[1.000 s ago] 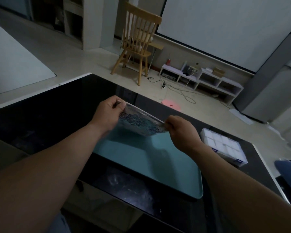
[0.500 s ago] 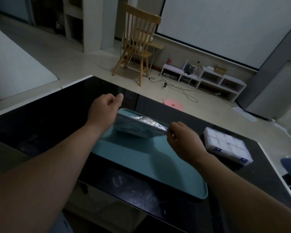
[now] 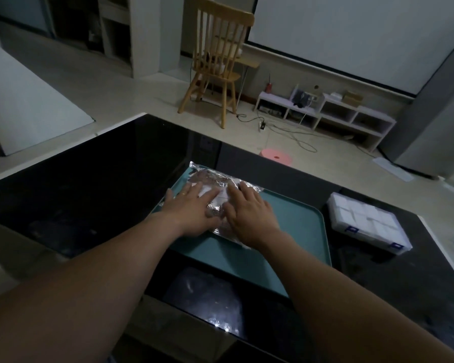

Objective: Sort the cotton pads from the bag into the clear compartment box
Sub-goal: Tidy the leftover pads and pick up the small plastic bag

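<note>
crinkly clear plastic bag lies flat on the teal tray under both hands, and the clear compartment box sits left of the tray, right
No. The head view shows the clear compartment box right of the teal tray, not left. The crinkly plastic bag does lie flat on the tray under the left hand and right hand.

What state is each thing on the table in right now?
bag: lying flat on the tray's far-left part; sealed or open unclear.
left hand: fingers straight, pressing the bag.
right hand: fingers spread flat on the bag.
tray: flat on the table.
compartment box: right of tray, apart from it, holds white pads, lid looks shut.
</note>
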`<act>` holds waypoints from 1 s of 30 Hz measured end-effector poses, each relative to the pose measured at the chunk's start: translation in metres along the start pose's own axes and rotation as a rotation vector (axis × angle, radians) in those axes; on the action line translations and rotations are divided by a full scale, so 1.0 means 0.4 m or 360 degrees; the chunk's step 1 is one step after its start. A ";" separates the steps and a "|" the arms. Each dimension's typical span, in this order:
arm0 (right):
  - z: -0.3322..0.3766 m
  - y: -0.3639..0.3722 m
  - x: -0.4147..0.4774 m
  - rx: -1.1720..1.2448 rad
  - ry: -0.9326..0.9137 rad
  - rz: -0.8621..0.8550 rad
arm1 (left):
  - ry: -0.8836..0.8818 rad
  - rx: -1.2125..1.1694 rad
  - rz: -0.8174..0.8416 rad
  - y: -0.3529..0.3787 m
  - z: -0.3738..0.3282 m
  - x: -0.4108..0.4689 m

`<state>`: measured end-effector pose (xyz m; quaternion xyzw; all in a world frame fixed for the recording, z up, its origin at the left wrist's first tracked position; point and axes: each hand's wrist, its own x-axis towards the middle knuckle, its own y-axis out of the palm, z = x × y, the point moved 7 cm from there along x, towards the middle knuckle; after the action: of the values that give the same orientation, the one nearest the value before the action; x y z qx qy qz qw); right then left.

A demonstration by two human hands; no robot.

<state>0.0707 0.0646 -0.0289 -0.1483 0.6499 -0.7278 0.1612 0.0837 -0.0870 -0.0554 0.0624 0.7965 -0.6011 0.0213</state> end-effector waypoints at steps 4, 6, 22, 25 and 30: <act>-0.053 0.082 0.040 0.0048 0.0103 0.0163 | -0.0099 -0.0032 -0.0052 0.012 0.023 0.011; -0.060 0.078 0.046 0.0132 0.0128 0.0173 | -0.0136 -0.0018 -0.0079 0.019 0.029 0.015; -0.112 0.037 -0.339 0.0237 -0.0019 -0.0069 | 0.0806 0.0495 0.0033 0.001 -0.166 -0.191; -0.116 0.056 -0.294 0.0258 -0.0022 -0.0049 | 0.0757 0.0477 0.0042 0.000 -0.162 -0.163; -0.148 0.054 -0.171 0.0317 0.0066 -0.0040 | 0.0673 0.0414 -0.0152 -0.005 -0.141 -0.061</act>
<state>0.1083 0.1447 -0.0576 -0.1245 0.5756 -0.7937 0.1525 0.1099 -0.0350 -0.0353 0.1514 0.7012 -0.6724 -0.1825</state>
